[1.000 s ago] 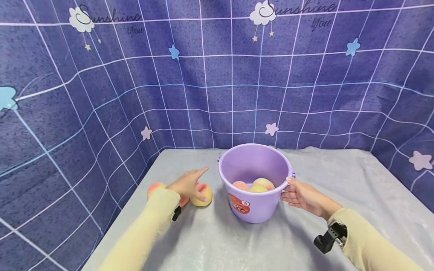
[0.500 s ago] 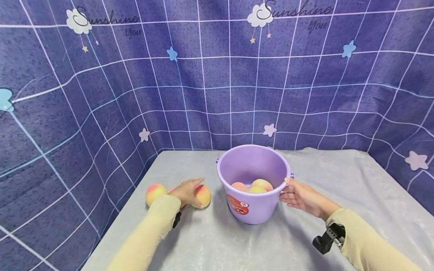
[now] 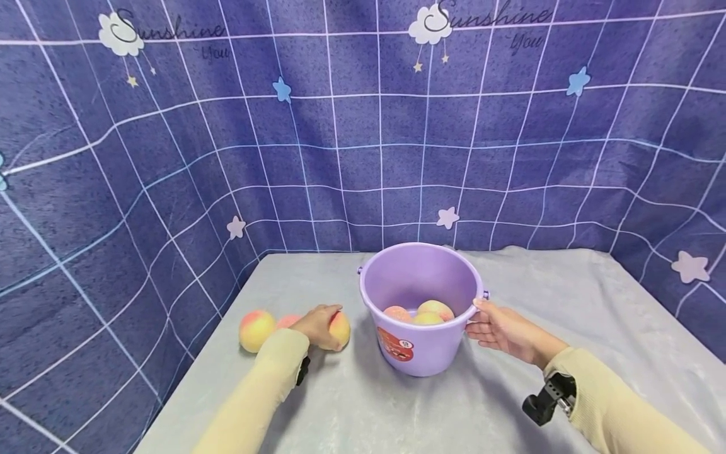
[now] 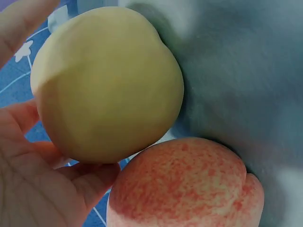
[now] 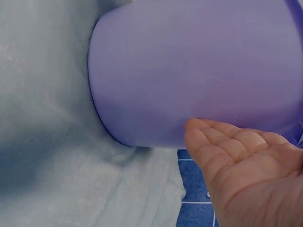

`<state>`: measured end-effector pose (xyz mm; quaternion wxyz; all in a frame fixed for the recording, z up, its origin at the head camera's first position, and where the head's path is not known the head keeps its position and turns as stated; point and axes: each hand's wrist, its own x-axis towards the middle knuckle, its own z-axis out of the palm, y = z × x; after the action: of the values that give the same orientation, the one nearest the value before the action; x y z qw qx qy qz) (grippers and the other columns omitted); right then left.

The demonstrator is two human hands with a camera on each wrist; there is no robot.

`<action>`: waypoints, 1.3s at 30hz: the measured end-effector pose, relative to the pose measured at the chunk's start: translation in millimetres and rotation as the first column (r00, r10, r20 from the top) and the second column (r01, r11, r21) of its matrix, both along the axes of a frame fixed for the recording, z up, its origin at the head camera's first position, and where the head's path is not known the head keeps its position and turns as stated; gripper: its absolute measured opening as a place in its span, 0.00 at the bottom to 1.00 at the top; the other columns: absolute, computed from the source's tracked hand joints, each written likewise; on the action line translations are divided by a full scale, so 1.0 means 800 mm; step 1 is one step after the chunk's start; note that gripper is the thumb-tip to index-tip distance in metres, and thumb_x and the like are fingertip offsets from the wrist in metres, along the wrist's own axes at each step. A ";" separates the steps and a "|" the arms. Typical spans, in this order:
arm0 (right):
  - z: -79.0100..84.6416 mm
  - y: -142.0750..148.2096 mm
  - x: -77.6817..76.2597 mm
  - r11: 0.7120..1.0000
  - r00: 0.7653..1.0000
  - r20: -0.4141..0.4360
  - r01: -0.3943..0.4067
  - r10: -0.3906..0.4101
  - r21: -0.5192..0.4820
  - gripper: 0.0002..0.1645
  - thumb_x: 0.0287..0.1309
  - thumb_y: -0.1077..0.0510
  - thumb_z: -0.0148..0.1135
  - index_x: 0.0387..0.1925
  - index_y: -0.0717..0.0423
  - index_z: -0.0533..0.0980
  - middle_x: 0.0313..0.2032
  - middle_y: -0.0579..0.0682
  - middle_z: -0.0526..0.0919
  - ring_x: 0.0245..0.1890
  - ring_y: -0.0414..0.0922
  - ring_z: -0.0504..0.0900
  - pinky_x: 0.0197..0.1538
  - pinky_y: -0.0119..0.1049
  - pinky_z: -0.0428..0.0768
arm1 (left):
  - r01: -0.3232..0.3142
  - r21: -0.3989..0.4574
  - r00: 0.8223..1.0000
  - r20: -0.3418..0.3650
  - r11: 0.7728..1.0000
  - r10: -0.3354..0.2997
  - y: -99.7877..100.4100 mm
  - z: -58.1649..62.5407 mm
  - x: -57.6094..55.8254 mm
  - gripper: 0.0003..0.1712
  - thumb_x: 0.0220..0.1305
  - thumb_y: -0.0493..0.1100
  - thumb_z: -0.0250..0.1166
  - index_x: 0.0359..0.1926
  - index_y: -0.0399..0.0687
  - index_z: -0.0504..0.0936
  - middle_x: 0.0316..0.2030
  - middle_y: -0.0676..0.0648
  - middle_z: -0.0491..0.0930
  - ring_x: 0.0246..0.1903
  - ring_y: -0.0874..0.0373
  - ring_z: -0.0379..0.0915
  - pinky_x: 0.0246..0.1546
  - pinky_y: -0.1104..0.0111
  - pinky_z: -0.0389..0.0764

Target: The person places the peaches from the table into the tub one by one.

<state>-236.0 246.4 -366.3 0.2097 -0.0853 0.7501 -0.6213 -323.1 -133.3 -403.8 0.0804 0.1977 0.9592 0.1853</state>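
My left hand (image 3: 319,326) curves round a yellow and red peach (image 3: 341,330) on the cloth, left of the bucket. Up close in the left wrist view, thumb and fingers lie on either side of that peach (image 4: 109,85). A redder, speckled peach (image 4: 184,184) sits against it, partly hidden by the hand in the head view. Farther left is another peach (image 3: 257,331). My right hand (image 3: 505,329) holds the purple bucket (image 3: 422,350) by its right rim, thumb over the edge, fingers against the outer wall (image 5: 189,75). Three peaches (image 3: 435,309) lie inside.
A grey cloth (image 3: 397,416) covers the table. Behind it and at the sides hangs a dark blue curtain (image 3: 363,164) with a grid and stars. The bucket bears a red label (image 3: 395,346) on its front.
My left hand has come down from above the peach and closed its fingers and thumb round it. My right hand keeps its hold on the bucket's rim.
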 end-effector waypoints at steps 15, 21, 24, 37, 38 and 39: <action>-0.001 -0.001 -0.003 1.000 1.000 0.008 0.008 -0.008 -0.007 0.45 0.72 0.42 0.28 0.62 0.86 0.50 0.62 0.78 0.59 0.64 0.69 0.60 0.64 0.57 0.61 | -0.027 -0.024 0.999 -0.031 0.999 0.026 0.001 -0.008 -0.005 0.48 0.36 0.37 0.76 0.63 0.34 0.68 0.56 0.31 0.70 0.56 0.38 0.66 0.56 0.51 0.69; -0.002 0.000 -0.003 1.000 1.000 0.007 0.016 -0.016 -0.003 0.45 0.72 0.42 0.27 0.62 0.86 0.50 0.62 0.79 0.59 0.63 0.69 0.60 0.63 0.57 0.62 | -0.005 -0.005 0.997 -0.074 1.000 0.005 0.002 -0.016 -0.008 0.47 0.35 0.37 0.77 0.61 0.34 0.70 0.51 0.33 0.72 0.52 0.39 0.69 0.54 0.51 0.71; -0.002 0.001 -0.003 1.000 1.000 0.005 0.015 -0.015 -0.004 0.45 0.72 0.42 0.27 0.62 0.86 0.50 0.62 0.78 0.59 0.63 0.69 0.60 0.63 0.57 0.62 | -0.001 0.006 0.998 -0.071 1.000 0.001 0.002 -0.017 -0.009 0.47 0.36 0.37 0.78 0.61 0.34 0.69 0.50 0.33 0.72 0.51 0.39 0.69 0.53 0.50 0.71; 0.000 0.001 -0.001 1.000 1.000 -0.001 0.010 -0.010 -0.006 0.45 0.72 0.42 0.27 0.62 0.86 0.50 0.61 0.78 0.59 0.63 0.69 0.60 0.63 0.56 0.62 | -0.039 -0.018 0.999 -0.028 0.999 0.038 0.005 -0.009 -0.002 0.48 0.42 0.42 0.78 0.64 0.35 0.66 0.52 0.30 0.68 0.51 0.33 0.67 0.53 0.45 0.70; 0.000 0.000 -0.001 1.000 1.000 0.000 0.011 -0.011 -0.008 0.45 0.72 0.42 0.27 0.62 0.86 0.50 0.61 0.78 0.59 0.63 0.69 0.60 0.63 0.56 0.62 | -0.033 -0.016 0.999 -0.040 0.999 0.032 0.005 -0.011 -0.002 0.48 0.41 0.42 0.78 0.64 0.35 0.67 0.51 0.30 0.69 0.50 0.33 0.68 0.52 0.46 0.71; 0.000 0.000 -0.001 1.000 1.000 0.002 0.013 -0.013 -0.008 0.45 0.72 0.43 0.27 0.62 0.86 0.50 0.61 0.78 0.59 0.63 0.69 0.60 0.63 0.56 0.63 | -0.026 -0.016 0.998 -0.056 1.000 0.025 0.004 -0.013 -0.002 0.47 0.40 0.42 0.79 0.63 0.35 0.68 0.50 0.31 0.70 0.49 0.35 0.70 0.51 0.47 0.72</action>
<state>-236.7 246.5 -366.2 0.2059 -0.0807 0.7479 -0.6259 -324.5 -130.0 -413.9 0.0527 0.1900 0.9650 0.1727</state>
